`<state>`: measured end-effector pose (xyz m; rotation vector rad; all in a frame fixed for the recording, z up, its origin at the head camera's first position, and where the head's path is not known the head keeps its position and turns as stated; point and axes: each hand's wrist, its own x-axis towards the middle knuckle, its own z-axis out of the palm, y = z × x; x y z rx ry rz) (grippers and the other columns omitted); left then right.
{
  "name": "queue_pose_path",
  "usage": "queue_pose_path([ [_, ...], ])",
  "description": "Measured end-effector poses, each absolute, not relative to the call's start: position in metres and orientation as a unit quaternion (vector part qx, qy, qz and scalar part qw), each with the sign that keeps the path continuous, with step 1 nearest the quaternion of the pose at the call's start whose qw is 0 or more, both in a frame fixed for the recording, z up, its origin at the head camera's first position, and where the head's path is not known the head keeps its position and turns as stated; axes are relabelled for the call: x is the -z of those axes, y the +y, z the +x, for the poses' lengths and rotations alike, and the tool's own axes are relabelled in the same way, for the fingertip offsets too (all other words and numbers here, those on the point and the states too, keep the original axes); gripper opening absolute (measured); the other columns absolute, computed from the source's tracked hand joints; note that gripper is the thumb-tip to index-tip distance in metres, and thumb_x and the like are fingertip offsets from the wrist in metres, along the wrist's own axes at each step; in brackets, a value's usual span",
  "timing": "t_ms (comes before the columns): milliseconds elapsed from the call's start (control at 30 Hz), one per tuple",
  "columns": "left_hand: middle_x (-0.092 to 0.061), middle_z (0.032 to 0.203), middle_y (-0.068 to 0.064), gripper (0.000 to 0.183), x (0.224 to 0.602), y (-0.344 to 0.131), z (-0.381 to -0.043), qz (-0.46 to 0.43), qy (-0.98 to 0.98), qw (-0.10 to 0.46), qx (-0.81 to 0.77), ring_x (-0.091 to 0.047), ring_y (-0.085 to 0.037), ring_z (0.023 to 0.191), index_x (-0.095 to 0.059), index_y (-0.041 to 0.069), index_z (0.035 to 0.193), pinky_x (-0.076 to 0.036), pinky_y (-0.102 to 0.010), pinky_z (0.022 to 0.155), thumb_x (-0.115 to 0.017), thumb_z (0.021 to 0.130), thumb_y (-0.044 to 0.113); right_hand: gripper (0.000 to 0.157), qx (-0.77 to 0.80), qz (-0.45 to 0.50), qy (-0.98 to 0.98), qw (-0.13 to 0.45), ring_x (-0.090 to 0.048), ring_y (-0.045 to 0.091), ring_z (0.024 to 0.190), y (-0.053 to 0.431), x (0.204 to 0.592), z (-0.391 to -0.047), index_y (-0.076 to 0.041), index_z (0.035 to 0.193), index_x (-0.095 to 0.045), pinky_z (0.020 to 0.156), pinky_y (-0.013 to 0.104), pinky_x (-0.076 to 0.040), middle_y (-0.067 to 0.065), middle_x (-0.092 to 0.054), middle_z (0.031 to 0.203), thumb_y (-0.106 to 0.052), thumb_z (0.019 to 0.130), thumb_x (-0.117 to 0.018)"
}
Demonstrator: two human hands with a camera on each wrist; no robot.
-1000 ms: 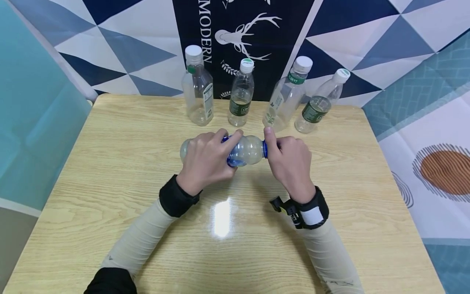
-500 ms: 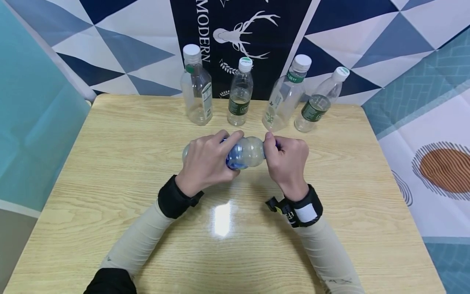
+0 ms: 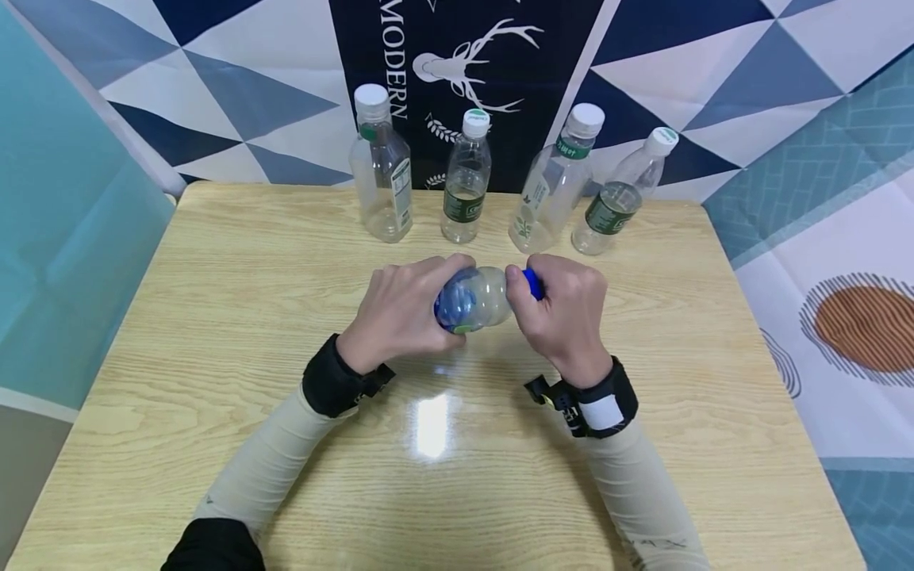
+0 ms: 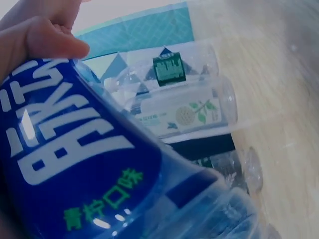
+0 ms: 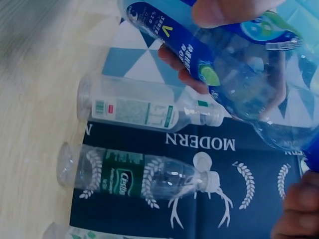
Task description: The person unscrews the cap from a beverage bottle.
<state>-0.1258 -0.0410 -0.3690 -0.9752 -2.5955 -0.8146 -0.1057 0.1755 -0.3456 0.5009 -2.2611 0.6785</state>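
A clear plastic bottle (image 3: 491, 296) with a blue label lies sideways between the hands in the head view, its neck to the right. My left hand (image 3: 398, 314) grips the bottle round its label, covering the base end. The right hand (image 3: 567, 316) pinches the blue cap (image 3: 532, 284) between thumb and curled fingers. White and green lettering marks the blue label (image 4: 75, 149) in the left wrist view. From the right wrist, the blue cap (image 5: 313, 152) shows at the right edge, with right fingertips (image 5: 299, 209) just below it.
Behind the hands stand a square bottle (image 3: 385, 186), a small green-labelled bottle (image 3: 466, 194), another square bottle (image 3: 550, 198) and a second small one (image 3: 616, 202), all white-capped. The wooden table (image 3: 457, 507) meets a patterned cloth (image 3: 286, 95) at the back.
The left hand has turned the bottle, so a green patch of label shows and its base end is hidden. The right hand has shifted its grip, and more blue cap shows past the thumb.
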Motion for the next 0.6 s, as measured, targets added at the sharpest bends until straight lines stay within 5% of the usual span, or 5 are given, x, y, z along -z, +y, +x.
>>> queue_pose_path([
  [133,-0.075,0.104,-0.005,0.081,0.369,-0.042,-0.127,-0.315,-0.899,0.157,0.261,-0.068,-0.021,0.075,-0.062,0.020,0.131,-0.056,-0.040,0.058,-0.089,0.058,0.042,0.066,-0.255,0.166,-0.900,0.314,-0.033,0.015,0.041,0.178,0.340,-0.104,-0.010,0.057,-0.043,0.043,0.029,-0.020,0.003,-0.039,0.049,-0.063,0.098,-0.040],
  [300,-0.075,0.102,-0.004,0.078,0.370,-0.041,-0.127,-0.298,-0.903,0.190,0.243,-0.066,-0.021,0.071,-0.061,0.022,0.129,-0.053,-0.039,0.053,-0.087,0.058,0.043,0.086,-0.269,0.119,-0.918,0.266,-0.043,0.018,0.048,0.181,0.337,-0.101,-0.009,0.066,-0.053,0.047,0.033,-0.026,0.005,-0.050,0.054,-0.087,0.090,-0.028],
  [600,-0.074,0.098,-0.006,0.076,0.372,-0.041,-0.127,-0.288,-0.906,0.224,0.213,-0.066,-0.022,0.066,-0.062,0.022,0.128,-0.053,-0.039,0.049,-0.087,0.059,0.043,0.067,-0.272,0.074,-0.936,0.212,-0.045,0.022,0.049,0.181,0.332,-0.099,-0.012,0.059,-0.051,0.049,0.036,-0.027,0.003,-0.047,0.051,-0.064,0.101,-0.042],
])
